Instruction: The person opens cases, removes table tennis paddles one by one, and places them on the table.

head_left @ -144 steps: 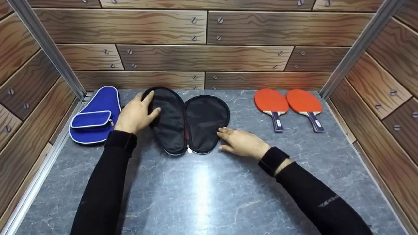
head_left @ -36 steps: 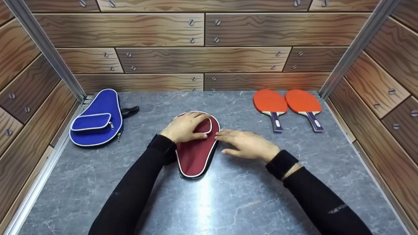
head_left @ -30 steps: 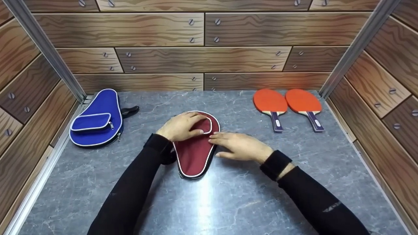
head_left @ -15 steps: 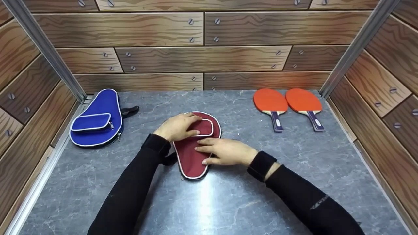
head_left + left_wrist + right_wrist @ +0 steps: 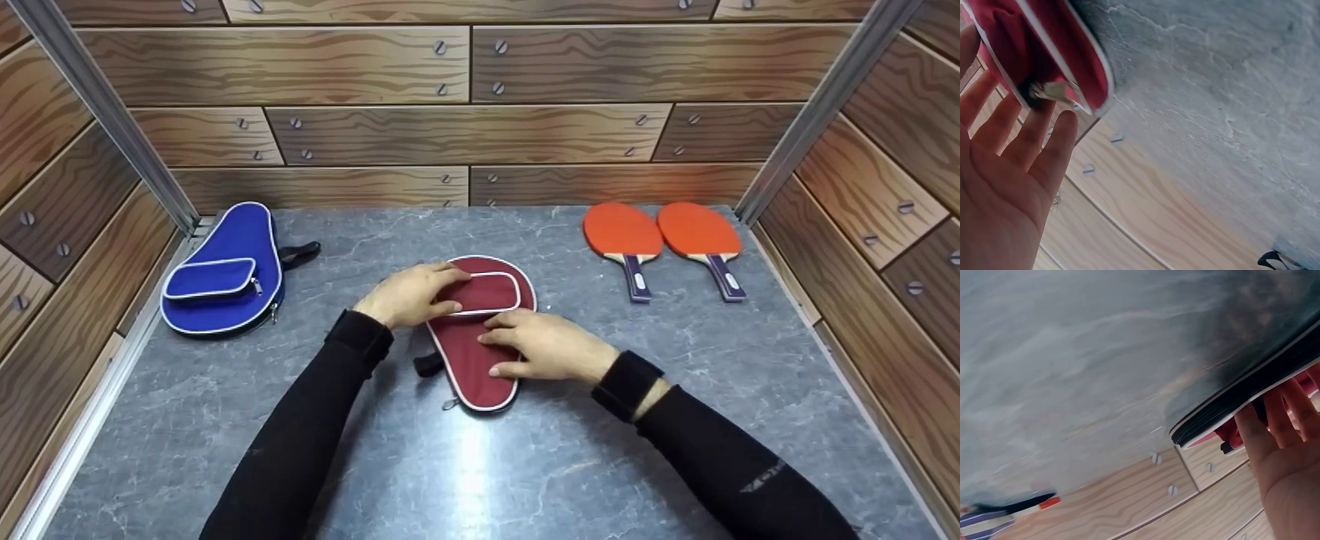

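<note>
Left hand (image 5: 409, 295) and right hand (image 5: 553, 346): fingers extended, ungripping, on the red case (image 5: 466, 350); light, even pressure from both sides likely steadies it best on the tabletop (image 5: 570, 465).

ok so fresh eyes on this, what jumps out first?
Probably the two bright orange paddles side by side at the far right of the grey table. Then the dark red case with white piping mid-table, where the left hand and right hand rest on it. The vivid blue case at the far left comes next.
</note>
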A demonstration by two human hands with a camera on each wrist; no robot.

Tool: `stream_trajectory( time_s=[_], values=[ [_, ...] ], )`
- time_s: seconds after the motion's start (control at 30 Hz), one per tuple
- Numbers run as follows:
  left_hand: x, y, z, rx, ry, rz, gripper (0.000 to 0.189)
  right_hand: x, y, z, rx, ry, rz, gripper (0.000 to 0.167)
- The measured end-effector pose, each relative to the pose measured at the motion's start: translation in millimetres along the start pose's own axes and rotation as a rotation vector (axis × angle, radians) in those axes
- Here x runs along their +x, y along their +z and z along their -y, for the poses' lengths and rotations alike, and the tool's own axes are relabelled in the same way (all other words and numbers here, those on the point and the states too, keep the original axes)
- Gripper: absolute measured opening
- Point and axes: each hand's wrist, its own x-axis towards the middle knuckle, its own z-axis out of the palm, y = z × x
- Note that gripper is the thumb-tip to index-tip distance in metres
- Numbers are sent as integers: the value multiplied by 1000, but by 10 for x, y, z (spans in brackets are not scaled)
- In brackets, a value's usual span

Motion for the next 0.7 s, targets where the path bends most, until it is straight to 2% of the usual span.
stream_trajectory(
  time_s=[0.13, 0.37, 0.53, 0.7],
  values=[
    [-8, 1, -6, 1, -5, -9, 54, -82, -29, -65, 10, 55, 1, 60],
    [-28, -10, -3, -6, -20, 6, 60, -160, -89, -169, -31, 200, 31, 76],
    [-44, 14, 20, -8, 3, 10, 59, -158, -109, -371, -26, 289, 32, 82],
    [-62, 26, 36, 1, -1, 22, 58, -166, -141, -620, 5, 365, 54, 88]
  ],
)
